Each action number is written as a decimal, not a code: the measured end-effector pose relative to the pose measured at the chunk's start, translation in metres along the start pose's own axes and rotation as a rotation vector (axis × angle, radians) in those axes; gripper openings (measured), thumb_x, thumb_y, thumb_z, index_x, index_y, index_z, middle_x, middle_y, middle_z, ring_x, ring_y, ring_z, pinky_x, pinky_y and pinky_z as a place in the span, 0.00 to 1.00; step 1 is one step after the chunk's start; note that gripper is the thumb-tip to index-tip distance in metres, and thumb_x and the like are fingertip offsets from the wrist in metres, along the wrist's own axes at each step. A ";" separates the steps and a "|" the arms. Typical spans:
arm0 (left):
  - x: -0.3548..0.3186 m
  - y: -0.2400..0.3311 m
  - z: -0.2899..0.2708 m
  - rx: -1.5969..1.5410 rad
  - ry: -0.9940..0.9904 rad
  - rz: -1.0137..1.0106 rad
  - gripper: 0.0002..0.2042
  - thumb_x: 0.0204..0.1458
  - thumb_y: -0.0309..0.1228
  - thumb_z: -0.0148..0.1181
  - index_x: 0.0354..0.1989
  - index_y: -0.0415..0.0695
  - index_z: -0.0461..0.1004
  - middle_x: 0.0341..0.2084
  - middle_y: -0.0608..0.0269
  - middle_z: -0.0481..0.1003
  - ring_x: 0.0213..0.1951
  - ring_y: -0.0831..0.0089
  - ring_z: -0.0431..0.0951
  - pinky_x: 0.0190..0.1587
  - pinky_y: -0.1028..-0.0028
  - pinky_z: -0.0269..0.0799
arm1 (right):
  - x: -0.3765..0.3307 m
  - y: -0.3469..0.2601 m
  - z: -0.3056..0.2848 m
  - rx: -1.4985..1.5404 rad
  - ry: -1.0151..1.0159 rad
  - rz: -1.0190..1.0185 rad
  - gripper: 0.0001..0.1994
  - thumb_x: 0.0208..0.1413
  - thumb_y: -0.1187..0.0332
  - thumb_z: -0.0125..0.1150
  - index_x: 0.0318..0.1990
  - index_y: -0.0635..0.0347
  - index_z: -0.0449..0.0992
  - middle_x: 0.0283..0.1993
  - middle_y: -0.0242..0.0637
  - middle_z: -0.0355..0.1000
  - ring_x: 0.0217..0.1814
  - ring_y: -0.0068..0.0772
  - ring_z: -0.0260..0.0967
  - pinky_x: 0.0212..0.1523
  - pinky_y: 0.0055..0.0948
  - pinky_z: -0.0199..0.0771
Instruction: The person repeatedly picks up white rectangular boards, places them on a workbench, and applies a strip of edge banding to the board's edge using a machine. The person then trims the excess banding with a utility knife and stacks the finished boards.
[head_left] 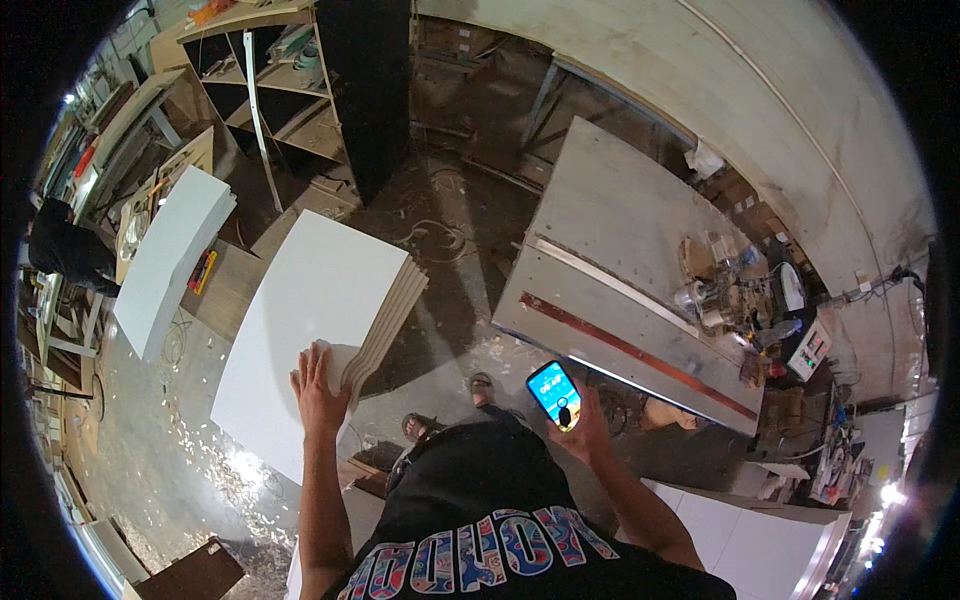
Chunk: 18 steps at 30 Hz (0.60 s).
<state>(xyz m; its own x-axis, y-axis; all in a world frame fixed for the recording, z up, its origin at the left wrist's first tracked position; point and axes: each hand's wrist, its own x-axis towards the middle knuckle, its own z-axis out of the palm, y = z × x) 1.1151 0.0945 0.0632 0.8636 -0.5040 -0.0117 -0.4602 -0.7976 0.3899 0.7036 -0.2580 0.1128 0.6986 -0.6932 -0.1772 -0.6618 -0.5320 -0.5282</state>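
My left hand (321, 389) lies with fingers spread on the near right corner of a stack of white boards (295, 285). The boards' light brown edges show in layers along the right side. In my right hand (585, 428) is a smartphone (553, 393) with its screen lit blue and yellow, held upright at the middle right. My fingers wrap around the phone's lower right side.
A large flat machine table (620, 230) with a red-brown strip stands at the right, cluttered with tools at its far end. Another white board stack (175, 255) lies at the left. Behind is a black shelf unit (365, 100). Shavings (240, 490) litter the floor. Someone in dark clothes (65, 245) is at far left.
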 end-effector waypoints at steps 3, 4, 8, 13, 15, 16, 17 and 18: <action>0.002 0.000 -0.003 -0.020 0.014 0.005 0.44 0.54 0.33 0.80 0.81 0.54 0.67 0.85 0.62 0.59 0.86 0.54 0.52 0.87 0.42 0.43 | 0.012 0.001 -0.001 0.006 -0.019 -0.009 0.51 0.47 0.57 0.85 0.78 0.56 0.61 0.68 0.56 0.69 0.70 0.63 0.70 0.70 0.55 0.75; 0.003 0.001 -0.003 -0.027 -0.006 -0.014 0.44 0.54 0.33 0.80 0.81 0.54 0.67 0.85 0.62 0.59 0.86 0.53 0.52 0.87 0.42 0.43 | 0.015 0.003 -0.001 -0.001 0.001 -0.041 0.51 0.48 0.56 0.85 0.78 0.57 0.63 0.68 0.57 0.70 0.70 0.62 0.71 0.70 0.54 0.75; 0.004 0.004 -0.004 -0.081 0.013 -0.035 0.42 0.54 0.33 0.80 0.80 0.52 0.69 0.85 0.60 0.59 0.86 0.51 0.52 0.86 0.38 0.42 | 0.038 0.025 -0.002 0.155 -0.233 -0.010 0.49 0.51 0.53 0.84 0.79 0.59 0.67 0.69 0.56 0.74 0.68 0.56 0.75 0.71 0.50 0.74; 0.008 0.008 0.000 -0.099 0.030 -0.063 0.41 0.55 0.36 0.80 0.79 0.53 0.69 0.84 0.59 0.61 0.86 0.50 0.54 0.85 0.35 0.42 | 0.091 0.090 -0.014 0.244 -1.055 0.427 0.31 0.68 0.39 0.68 0.67 0.51 0.83 0.68 0.38 0.81 0.61 0.41 0.80 0.68 0.53 0.77; 0.010 0.008 0.001 -0.096 0.028 -0.065 0.41 0.56 0.36 0.79 0.79 0.53 0.69 0.84 0.58 0.62 0.86 0.49 0.55 0.84 0.35 0.42 | 0.105 0.106 -0.008 0.265 -1.146 0.471 0.28 0.68 0.39 0.69 0.62 0.50 0.85 0.63 0.33 0.82 0.53 0.34 0.79 0.64 0.49 0.78; 0.010 0.009 0.002 -0.095 0.025 -0.067 0.40 0.56 0.36 0.79 0.79 0.53 0.69 0.84 0.58 0.62 0.85 0.49 0.55 0.84 0.34 0.43 | 0.111 0.111 -0.006 0.226 -1.180 0.515 0.27 0.67 0.39 0.69 0.60 0.49 0.85 0.60 0.30 0.83 0.49 0.31 0.78 0.62 0.47 0.78; 0.011 0.011 0.003 -0.086 0.015 -0.076 0.40 0.56 0.36 0.79 0.79 0.53 0.70 0.84 0.58 0.62 0.85 0.49 0.55 0.84 0.34 0.43 | 0.115 0.114 -0.003 0.285 -1.217 0.529 0.25 0.66 0.38 0.70 0.56 0.47 0.86 0.52 0.24 0.83 0.43 0.24 0.74 0.57 0.42 0.76; 0.011 0.013 0.004 -0.089 0.025 -0.077 0.39 0.57 0.36 0.78 0.79 0.53 0.70 0.84 0.58 0.62 0.85 0.49 0.55 0.84 0.34 0.43 | 0.122 0.115 0.002 0.281 -1.220 0.490 0.25 0.66 0.37 0.70 0.56 0.47 0.85 0.52 0.24 0.83 0.43 0.24 0.74 0.57 0.41 0.76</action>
<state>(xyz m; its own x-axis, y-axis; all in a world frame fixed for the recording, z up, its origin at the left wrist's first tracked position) 1.1179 0.0775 0.0643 0.9011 -0.4330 -0.0223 -0.3731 -0.8007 0.4687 0.7134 -0.4029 0.0290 0.2996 0.1687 -0.9390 -0.9363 -0.1367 -0.3234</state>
